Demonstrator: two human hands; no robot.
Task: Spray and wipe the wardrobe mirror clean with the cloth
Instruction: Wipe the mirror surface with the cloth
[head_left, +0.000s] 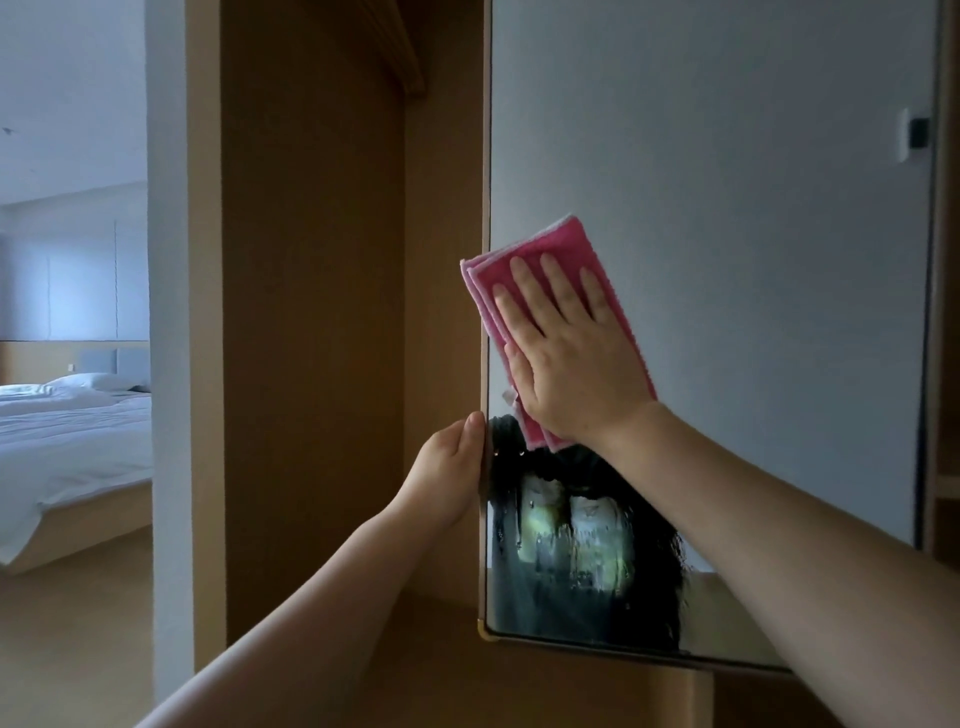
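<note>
Right hand (566, 353): flat on the cloth (561, 241), fingers straight, slightly spread, pointing up and a little left.
Right forearm (779, 519): bare, runs down and right from the pressing palm.
Left hand (452, 467): below and left of that palm, fingers curled round the mirror (727, 208) at its left edge.
Left forearm (311, 597): bare, stretched down-left from that grip.

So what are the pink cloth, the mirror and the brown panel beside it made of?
The pink cloth looks like microfibre or terry: fuzzy nap, paler stitched edge. The mirror is glossy glass: it reflects a wall and shows wet streaks low down. The brown panel looks like matt wood-look board, perhaps laminate; no grain shows.
</note>
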